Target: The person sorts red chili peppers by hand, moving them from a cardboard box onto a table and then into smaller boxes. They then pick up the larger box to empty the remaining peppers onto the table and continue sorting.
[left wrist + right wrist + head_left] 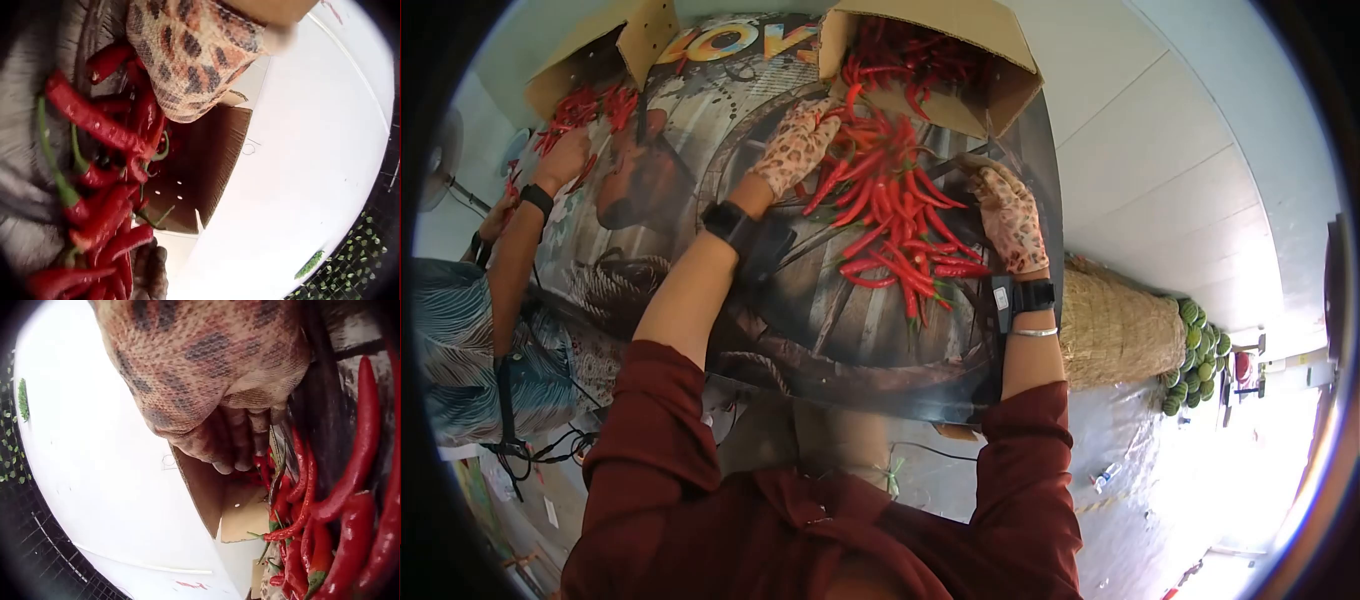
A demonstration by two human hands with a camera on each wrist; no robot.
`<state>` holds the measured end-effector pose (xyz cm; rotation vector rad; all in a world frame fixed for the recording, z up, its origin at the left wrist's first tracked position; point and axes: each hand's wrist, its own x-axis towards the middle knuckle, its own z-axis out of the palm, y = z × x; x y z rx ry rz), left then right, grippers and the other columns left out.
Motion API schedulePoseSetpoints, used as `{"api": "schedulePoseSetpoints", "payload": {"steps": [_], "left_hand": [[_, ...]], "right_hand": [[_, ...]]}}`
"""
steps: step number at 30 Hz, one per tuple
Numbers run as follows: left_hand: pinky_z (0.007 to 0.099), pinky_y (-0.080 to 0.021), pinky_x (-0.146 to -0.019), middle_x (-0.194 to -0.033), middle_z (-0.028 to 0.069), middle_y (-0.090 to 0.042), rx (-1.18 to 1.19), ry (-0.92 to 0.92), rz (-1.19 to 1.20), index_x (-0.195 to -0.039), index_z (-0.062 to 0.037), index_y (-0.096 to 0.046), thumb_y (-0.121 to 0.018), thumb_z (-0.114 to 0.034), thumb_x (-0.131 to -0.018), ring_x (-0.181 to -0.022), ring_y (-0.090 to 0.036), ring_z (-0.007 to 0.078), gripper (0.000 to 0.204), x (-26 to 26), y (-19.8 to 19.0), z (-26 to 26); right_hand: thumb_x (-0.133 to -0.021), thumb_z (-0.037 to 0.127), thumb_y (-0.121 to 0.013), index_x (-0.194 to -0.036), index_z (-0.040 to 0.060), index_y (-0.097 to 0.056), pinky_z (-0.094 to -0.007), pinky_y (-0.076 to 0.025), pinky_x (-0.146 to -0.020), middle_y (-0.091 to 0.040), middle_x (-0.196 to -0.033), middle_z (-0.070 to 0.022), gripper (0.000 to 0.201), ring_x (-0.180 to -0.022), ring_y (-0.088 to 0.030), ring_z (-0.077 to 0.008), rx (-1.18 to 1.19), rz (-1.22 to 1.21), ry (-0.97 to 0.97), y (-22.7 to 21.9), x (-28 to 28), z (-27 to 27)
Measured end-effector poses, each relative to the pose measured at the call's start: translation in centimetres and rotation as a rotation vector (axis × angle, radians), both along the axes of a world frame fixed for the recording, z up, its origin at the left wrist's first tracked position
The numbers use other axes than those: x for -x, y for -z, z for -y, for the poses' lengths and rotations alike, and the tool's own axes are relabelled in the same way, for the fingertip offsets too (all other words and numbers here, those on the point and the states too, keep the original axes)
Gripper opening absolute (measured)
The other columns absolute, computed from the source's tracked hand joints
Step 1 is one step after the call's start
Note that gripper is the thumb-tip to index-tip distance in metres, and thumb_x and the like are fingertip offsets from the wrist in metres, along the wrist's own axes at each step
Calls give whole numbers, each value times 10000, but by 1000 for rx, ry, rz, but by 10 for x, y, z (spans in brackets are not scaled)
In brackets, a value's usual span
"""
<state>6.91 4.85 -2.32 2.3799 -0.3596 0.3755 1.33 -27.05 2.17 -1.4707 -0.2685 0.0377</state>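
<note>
Red chillies (890, 200) with green stems lie in a loose pile on the printed table surface (820, 330). My gloved left hand (800, 145) is at the pile's upper left, fingertips against chillies near the box; in the left wrist view its glove (194, 59) hides the fingers. My gloved right hand (1008, 215) is right of the pile, its fingers loosely bent. The right wrist view shows that hand (212, 381) beside chillies (350, 544), with a thin brownish-green strip (278, 469) by the fingertips; whether it is held cannot be told.
An open cardboard box (1010, 85) with chillies inside lies beyond the pile. At the left, another person's hand (565, 160) is among chillies before a second box (640, 45). A straw-coloured roll (1115, 325) and watermelons (1195, 360) are at the right.
</note>
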Motion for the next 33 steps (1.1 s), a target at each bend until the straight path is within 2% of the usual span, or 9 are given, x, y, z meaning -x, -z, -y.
{"api": "schedulePoseSetpoints", "payload": {"steps": [2, 5, 12, 14, 23, 27, 29, 31, 33], "left_hand": [[381, -293, -1055, -1331, 184, -447, 73, -10, 10, -1288, -33, -462, -417, -343, -935, -1244, -398, 338, 472, 17, -1, 7], [381, -274, -1066, -1343, 183, -431, 94, -12, 99, -1294, -31, -452, -417, -328, -934, -1260, -375, 333, 468, 44, -8, 17], [399, -228, -1089, -1291, 186, -470, 84, -22, 261, -1281, -23, -463, -420, -226, -948, -1244, -398, 323, 393, 46, 11, 32], [411, -215, -1095, -1267, 190, -490, 68, -25, 335, -1244, -28, -495, -433, -241, -938, -1228, -417, 318, 378, 44, 13, 28], [392, -326, -1020, -1227, 192, -522, 239, -85, 247, -1185, -14, -543, -442, -265, -929, -1170, -463, 324, 373, 49, 4, 32], [388, -330, -1016, -1223, 193, -524, 308, -39, 188, -1165, -13, -553, -440, -262, -926, -1164, -466, 327, 362, 49, 1, 29], [390, -350, -999, -1189, 199, -538, 171, -52, 349, -1136, -13, -561, -431, -247, -927, -1142, -479, 332, 340, 49, 5, 29], [397, -358, -987, -1115, 206, -561, 245, -24, 302, -1108, -18, -568, -420, -220, -930, -1105, -500, 342, 307, 56, -7, 29], [385, -363, -984, -1131, 190, -564, 94, 20, 378, -1124, -21, -565, -428, -211, -929, -1119, -498, 329, 305, 50, -1, 25]], "right_hand": [[-914, 72, -508, -1148, -83, -532, -303, -433, -940, -587, -1140, -162, 282, -1046, -558, -211, -246, -79, -44, 8, -4, 5], [-907, 56, -515, -1146, -94, -520, -328, -435, -954, -569, -1150, -190, 283, -1070, -547, -250, -296, -88, -62, 2, 0, 4], [-907, 72, -502, -1099, -72, -580, -273, -440, -902, -617, -1100, -146, 253, -1012, -580, -197, -256, -70, -27, 3, 1, 2], [-919, 95, -486, -1082, -53, -601, -276, -437, -900, -634, -1077, -121, 248, -1003, -585, -182, 648, 453, 98, -12, 9, -5], [-920, 128, -522, -1128, -71, -558, -314, -451, -918, -607, -1127, -153, 289, -1042, -584, -228, 27, 2, -47, 2, 0, -3], [-931, 157, -507, -1140, -83, -545, -342, -460, -910, -601, -1118, -167, 321, -1039, -584, -239, 79, -27, 28, -18, 18, -10], [-933, 170, -503, -1146, -61, -550, -333, -461, -903, -604, -1114, -141, 318, -1006, -590, -217, 313, 122, 7, -22, 22, -7], [-917, 190, -526, -1106, -16, -596, -302, -495, -813, -623, -1074, -96, 288, -929, -600, -177, 209, 24, 116, -32, 40, -11], [-890, 163, -547, -1075, -7, -623, -263, -479, -755, -639, -1000, -76, 263, -870, -584, -132, 386, 3, 197, -36, 54, -6]]}}
